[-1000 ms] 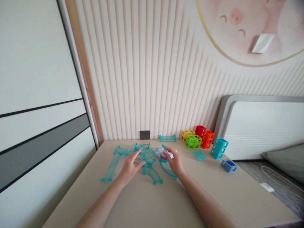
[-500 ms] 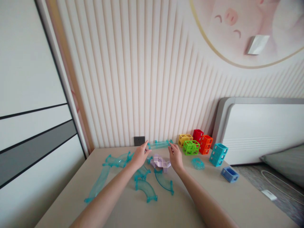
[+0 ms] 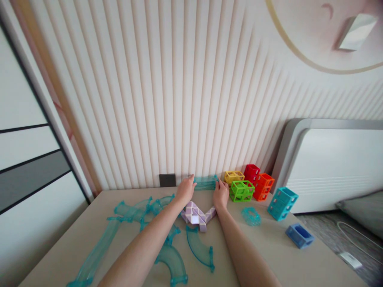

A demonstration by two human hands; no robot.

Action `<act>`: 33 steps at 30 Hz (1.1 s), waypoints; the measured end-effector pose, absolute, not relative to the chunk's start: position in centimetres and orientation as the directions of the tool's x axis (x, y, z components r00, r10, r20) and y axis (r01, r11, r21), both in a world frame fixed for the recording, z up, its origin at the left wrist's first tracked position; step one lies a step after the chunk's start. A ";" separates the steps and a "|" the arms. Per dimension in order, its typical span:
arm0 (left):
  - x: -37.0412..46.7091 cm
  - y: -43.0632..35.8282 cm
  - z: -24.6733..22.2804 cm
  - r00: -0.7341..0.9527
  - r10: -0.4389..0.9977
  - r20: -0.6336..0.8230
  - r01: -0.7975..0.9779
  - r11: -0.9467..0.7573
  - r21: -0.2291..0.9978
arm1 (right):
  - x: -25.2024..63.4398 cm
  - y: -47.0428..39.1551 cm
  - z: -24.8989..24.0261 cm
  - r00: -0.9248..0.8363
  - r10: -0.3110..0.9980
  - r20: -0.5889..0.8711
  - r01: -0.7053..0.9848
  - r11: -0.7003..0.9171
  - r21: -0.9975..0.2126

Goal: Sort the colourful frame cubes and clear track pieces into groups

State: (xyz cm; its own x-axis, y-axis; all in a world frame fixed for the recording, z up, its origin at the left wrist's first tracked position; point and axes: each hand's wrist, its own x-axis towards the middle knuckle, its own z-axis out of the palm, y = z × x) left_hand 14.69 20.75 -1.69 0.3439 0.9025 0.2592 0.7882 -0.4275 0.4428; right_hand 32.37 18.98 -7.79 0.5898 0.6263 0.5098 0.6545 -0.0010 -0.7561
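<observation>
A translucent teal straight track piece lies at the back of the table, close to the ribbed wall. My left hand has its fingers closed at the left end of that piece. At its right end, my right hand pinches with thumb and fingers. Just in front of the hands sits a purple and white folded block toy. A curved teal track piece lies nearer, between my forearms.
More teal tracks spread over the left of the table. Yellow, green, red and orange frames, a teal ring, a teal tower and a blue frame stand right.
The view has moved closer and shifted. Both hands stay at the ends of the straight teal piece, which now sits lower against the wall, with the hands nearer each other.
</observation>
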 end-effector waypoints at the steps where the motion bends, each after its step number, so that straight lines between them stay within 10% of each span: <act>1: 14.7 20.8 -1.8 0.345 0.902 0.259 0.796 -0.427 0.428 | 32.4 19.0 -7.9 0.588 0.628 0.509 0.657 -0.004 -0.754; 33: 13.8 20.3 -1.8 0.257 0.950 0.177 0.903 -0.301 0.305 | 32.7 19.0 -9.1 0.514 0.677 0.527 0.692 0.036 -0.721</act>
State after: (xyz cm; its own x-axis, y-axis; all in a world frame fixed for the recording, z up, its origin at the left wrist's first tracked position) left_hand 13.82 20.26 -1.82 0.2567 0.9501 0.1770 0.9035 -0.3009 0.3052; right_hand 32.68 18.99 -9.11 0.5138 0.6772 0.5267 0.6916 0.0363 -0.7213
